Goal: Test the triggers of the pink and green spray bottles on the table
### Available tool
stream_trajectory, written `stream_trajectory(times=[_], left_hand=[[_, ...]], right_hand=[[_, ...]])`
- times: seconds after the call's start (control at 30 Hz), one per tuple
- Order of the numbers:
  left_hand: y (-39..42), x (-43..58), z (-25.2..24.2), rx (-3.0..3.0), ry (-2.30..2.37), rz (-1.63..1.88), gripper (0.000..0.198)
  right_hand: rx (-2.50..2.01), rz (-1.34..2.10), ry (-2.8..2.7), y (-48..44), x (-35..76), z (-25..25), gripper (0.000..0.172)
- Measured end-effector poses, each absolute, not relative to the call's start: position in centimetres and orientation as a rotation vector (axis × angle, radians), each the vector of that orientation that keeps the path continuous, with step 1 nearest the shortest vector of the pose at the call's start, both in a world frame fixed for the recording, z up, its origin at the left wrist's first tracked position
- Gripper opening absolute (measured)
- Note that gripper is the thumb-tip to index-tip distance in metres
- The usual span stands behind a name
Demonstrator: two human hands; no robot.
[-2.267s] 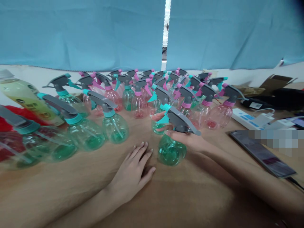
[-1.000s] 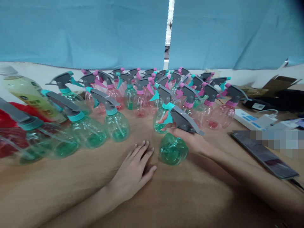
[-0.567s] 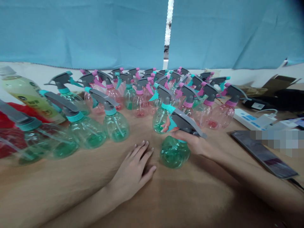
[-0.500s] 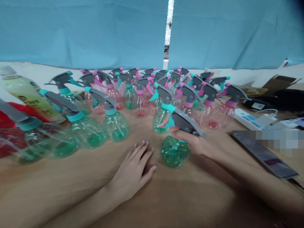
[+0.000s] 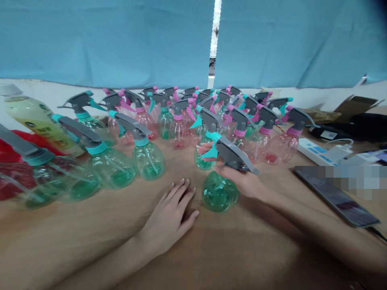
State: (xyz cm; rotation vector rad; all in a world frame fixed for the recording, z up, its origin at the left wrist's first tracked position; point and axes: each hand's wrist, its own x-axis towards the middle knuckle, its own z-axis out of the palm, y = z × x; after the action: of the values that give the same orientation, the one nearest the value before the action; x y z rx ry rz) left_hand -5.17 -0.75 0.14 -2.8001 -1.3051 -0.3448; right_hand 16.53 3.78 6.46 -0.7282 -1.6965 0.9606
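Note:
My right hand [image 5: 246,181] is around the neck of a green spray bottle [image 5: 220,193], below its grey and turquoise spray head. The bottle leans slightly and holds green liquid. Some fingertips stretch past the far side of the neck, near the turquoise trigger. Palm down on the wooden table [image 5: 193,257], my left hand [image 5: 171,213] lies with its fingers spread, holding nothing, just left of that bottle. Another green spray bottle [image 5: 203,155] stands right behind the held one, partly hidden by my fingers. Left of it stands a green spray bottle [image 5: 150,163] with a little liquid.
Several pink and green spray bottles [image 5: 178,133] crowd the table's back. More green bottles [image 5: 111,167] stand at left, by a large yellowish bottle [image 5: 39,117] and something red [image 5: 18,177]. At right lie a phone [image 5: 335,197] and a power strip [image 5: 316,152].
My right hand has shifted the held spray bottle slightly left. Its fingers have straightened and reach farther left near the trigger. My left hand has stayed in place.

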Motion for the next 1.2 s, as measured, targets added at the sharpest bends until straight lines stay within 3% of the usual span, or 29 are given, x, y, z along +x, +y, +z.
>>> stream_trajectory(times=[1.2], left_hand=[[-0.8,-5.13,0.22,-2.813,-1.312,-0.333,0.05]], right_hand=[[-0.772,0.962,-1.698,3.8,16.39,6.45,0.04]])
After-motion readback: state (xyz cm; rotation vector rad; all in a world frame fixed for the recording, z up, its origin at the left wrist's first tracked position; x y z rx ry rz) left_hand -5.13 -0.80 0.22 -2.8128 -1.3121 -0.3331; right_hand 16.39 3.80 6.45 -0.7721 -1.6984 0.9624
